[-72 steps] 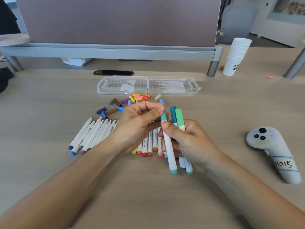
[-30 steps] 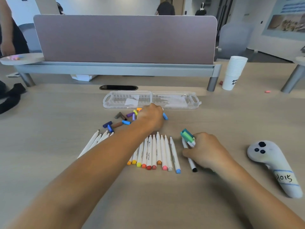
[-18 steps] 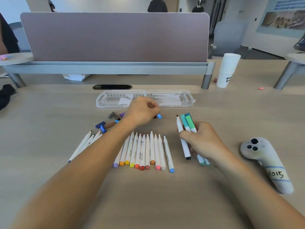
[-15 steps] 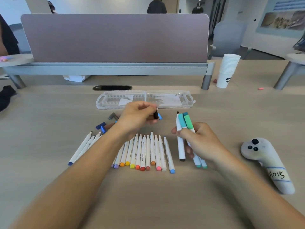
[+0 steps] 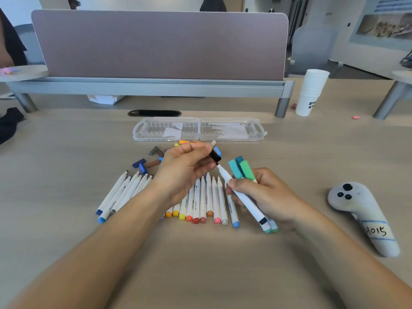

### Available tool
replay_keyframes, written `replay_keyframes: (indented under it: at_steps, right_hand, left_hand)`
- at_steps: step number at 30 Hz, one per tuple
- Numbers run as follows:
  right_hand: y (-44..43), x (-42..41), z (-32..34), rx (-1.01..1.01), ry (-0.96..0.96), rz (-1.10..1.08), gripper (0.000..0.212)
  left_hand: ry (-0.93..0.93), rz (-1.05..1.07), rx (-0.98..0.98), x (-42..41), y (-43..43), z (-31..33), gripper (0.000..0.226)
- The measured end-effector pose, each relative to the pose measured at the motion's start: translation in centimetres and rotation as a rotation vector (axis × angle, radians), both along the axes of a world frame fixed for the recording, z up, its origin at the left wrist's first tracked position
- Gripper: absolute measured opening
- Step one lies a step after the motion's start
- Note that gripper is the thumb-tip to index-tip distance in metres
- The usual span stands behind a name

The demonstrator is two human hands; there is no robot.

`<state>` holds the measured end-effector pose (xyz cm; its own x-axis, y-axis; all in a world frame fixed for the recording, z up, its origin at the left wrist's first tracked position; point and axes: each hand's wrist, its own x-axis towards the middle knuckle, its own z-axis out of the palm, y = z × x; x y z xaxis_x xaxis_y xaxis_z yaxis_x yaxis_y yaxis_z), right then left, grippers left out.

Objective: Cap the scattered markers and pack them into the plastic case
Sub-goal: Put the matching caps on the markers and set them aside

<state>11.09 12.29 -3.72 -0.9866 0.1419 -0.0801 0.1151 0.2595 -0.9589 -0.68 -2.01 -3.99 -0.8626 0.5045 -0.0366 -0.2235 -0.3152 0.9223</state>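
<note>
The uncapped black marker (image 5: 242, 198) lies in the right hand (image 5: 267, 197), pinched between thumb and fingers about midway along its white barrel. Its long axis runs from 5 o'clock, where the black end sticks out below the hand, up to 11 o'clock, where the bare tip points. Just beyond that tip the left hand (image 5: 185, 172) pinches the black cap (image 5: 215, 155) between thumb and fingertips, on nearly the same slant as the marker. Cap and tip sit very close; whether they touch cannot be told. The right hand's curled fingers also grip three capped green markers (image 5: 240, 169) behind the black one, caps up toward 12 o'clock and coloured ends poking out at 5 o'clock. Under both hands a row of uncapped markers (image 5: 206, 197) lies side by side on the table (image 5: 200, 264), tips toward 12 o'clock and coloured ends toward 6 o'clock; the left wrist hides part of the row. At 9 o'clock from it a second bunch of uncapped markers (image 5: 121, 195) fans out, tips leaning toward 1 o'clock. The loose caps (image 5: 153, 158) are scattered at 11 o'clock, partly hidden behind the left hand. At 12 o'clock, past the caps, the plastic case (image 5: 198, 129) lies open with both halves flat, its long axis across the table. A white controller (image 5: 361, 215) with a handwritten label lies at 3 o'clock, well apart from the markers. A stack of paper cups (image 5: 312, 92) stands at 1 o'clock, beside the divider panel (image 5: 156, 45) at the far edge.
</note>
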Motion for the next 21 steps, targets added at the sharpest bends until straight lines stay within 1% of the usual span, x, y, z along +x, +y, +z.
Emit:
replay_keyframes:
  at_steps: [3,9,13,16,19,21]
  right_hand:
    - [-0.01,0.12,0.16,-0.023,-0.007,0.001,0.035]
    - [-0.12,0.18,0.15,-0.05,-0.04,0.002,0.032]
    - [-0.01,0.23,0.22,-0.088,-0.076,-0.002,0.032]
    - [0.19,0.11,0.03,-0.107,-0.06,-0.013,0.034]
    - [0.37,-0.06,-0.24,-0.088,-0.044,-0.009,0.031]
    - [0.43,-0.18,-0.42,-0.072,-0.042,-0.012,0.029]
  left_hand:
    - [-0.001,0.002,0.002,0.08,0.02,0.01,0.018]
    - [0.029,-0.017,-0.103,0.78,0.68,-0.58,0.016]
    - [0.014,0.021,-0.057,0.64,0.6,-0.36,0.017]
    - [0.001,0.03,-0.02,0.12,0.08,-0.11,0.016]
    - [0.022,0.029,-0.048,0.31,0.25,-0.2,0.019]
    - [0.036,0.031,-0.061,0.71,0.57,-0.33,0.014]
